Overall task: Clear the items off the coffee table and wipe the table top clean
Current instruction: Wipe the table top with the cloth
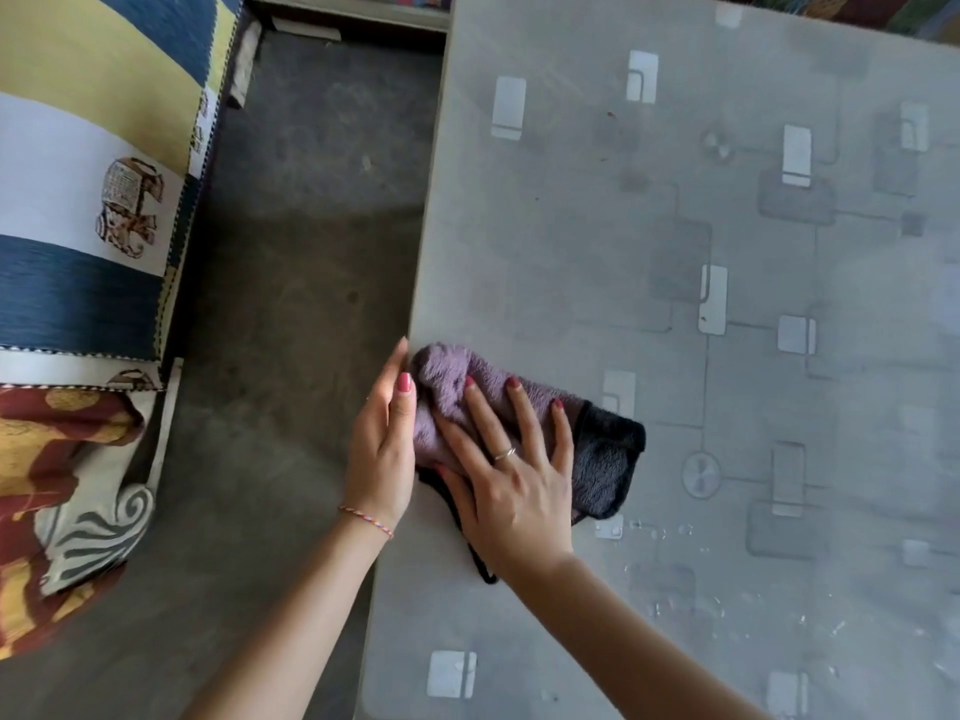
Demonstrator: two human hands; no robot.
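A purple and dark grey fluffy cloth [605,459] lies bunched at the left edge of the grey patterned coffee table [727,252]. My right hand [511,470] presses flat on the cloth with its fingers spread. Just off the table's edge, my left hand [382,449] is held upright with straight fingers, its palm against the cloth's left side. Small crumbs and droplets dot the table top to the right of the cloth, near the front.
A sofa with a striped blue, yellow and white cover [93,174] and a patterned cushion [62,491] stands at the left. Bare concrete floor [291,252] runs between sofa and table. A low shelf edge [353,13] lies at the top.
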